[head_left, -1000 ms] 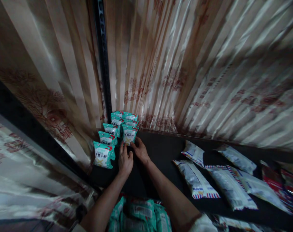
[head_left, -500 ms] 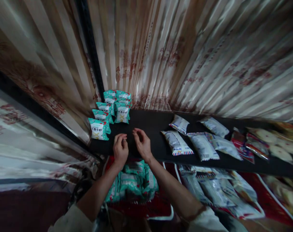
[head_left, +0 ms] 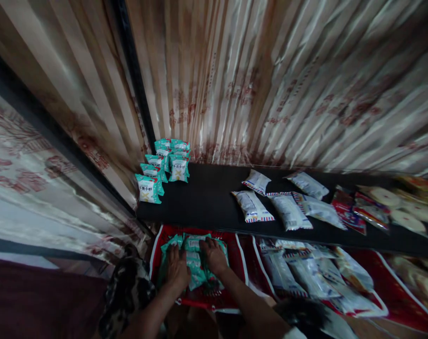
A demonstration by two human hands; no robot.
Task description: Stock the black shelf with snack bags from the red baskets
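Both of my hands are down in a red basket [head_left: 235, 256] with a white rim, among several teal snack bags [head_left: 193, 259]. My left hand [head_left: 178, 269] lies over the bags on the left side, its fingers stretched out and apart. On the right side, my right hand [head_left: 214, 258] rests on the bags with its fingers extended. Neither hand has a bag lifted; parts of the bags are covered by the hands. Above the basket, two rows of upright teal-and-white snack bags [head_left: 149, 189] stand on a black shelf [head_left: 207, 202], at its left end.
White bags with striped edges [head_left: 288, 211] lie on the shelf's right half, beside red packets [head_left: 344, 211] and round pale items [head_left: 411, 221]. A second red basket holds more white bags [head_left: 314, 275]. A dark post [head_left: 136, 84] and striped curtain [head_left: 214, 94] stand behind.
My hands have moved down and back from above the shelf's front edge into the red basket, onto the teal bags. The rows on the shelf look the same.
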